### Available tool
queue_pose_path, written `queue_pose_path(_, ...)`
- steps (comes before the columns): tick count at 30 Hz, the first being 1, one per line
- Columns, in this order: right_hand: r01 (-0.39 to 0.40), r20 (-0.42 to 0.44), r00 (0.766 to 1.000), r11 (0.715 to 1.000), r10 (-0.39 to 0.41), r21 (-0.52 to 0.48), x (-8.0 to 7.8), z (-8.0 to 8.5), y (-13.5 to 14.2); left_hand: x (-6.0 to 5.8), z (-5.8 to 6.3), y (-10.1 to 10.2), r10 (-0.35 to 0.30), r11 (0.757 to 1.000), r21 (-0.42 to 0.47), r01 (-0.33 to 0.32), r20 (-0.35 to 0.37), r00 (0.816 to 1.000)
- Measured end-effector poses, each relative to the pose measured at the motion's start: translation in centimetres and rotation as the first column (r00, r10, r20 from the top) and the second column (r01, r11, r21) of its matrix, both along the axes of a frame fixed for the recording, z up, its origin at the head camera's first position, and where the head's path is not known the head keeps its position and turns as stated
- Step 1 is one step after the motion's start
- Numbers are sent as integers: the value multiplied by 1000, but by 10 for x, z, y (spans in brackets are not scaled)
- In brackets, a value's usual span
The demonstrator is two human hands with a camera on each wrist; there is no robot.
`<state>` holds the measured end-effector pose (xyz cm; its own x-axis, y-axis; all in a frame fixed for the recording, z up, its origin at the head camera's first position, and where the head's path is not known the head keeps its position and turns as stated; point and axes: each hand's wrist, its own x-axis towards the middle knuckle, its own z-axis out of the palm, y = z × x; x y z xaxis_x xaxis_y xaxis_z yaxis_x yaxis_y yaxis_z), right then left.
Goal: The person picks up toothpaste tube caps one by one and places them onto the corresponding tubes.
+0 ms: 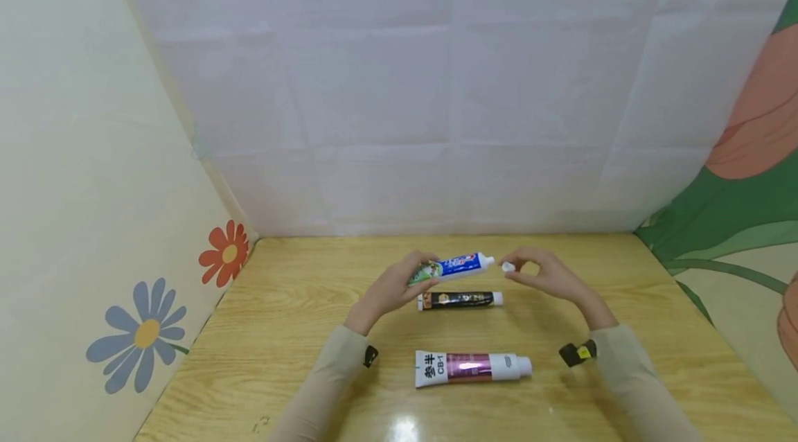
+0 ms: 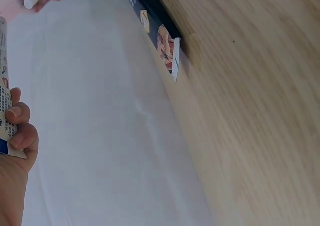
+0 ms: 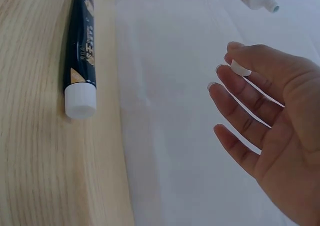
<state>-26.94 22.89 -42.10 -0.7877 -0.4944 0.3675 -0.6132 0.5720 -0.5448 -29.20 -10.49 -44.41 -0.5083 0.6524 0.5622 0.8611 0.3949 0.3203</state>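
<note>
My left hand (image 1: 394, 284) grips a blue, white and green toothpaste tube (image 1: 460, 265) above the table, its bare nozzle pointing right. In the left wrist view the fingers curl round the printed back of that tube (image 2: 5, 100). Between thumb and fingertips my right hand (image 1: 548, 276) pinches a small white cap (image 1: 508, 267), a short gap away from the nozzle. The right wrist view shows the cap (image 3: 241, 68) partly hidden by the thumb, and the tube's open nozzle (image 3: 271, 5) above it.
A black toothpaste tube (image 1: 463, 300) with a white cap lies just under the held one. Nearer the front, a white and purple toothpaste tube (image 1: 470, 368) lies on the wooden table (image 1: 280, 359). A white sheet (image 1: 386, 95) hangs behind, with flower-patterned walls at both sides.
</note>
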Motion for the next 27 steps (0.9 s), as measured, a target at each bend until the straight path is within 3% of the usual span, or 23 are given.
queue_pose_path(11,50,4,999,999,-50,-9,6,15,-1,1,7,-2,-30,998,54,29,15,999)
queue_pose_path(27,41,-63,997,998,-43,-36,8,25,-5,0,15,-3,-80,988,114,101,-177,981)
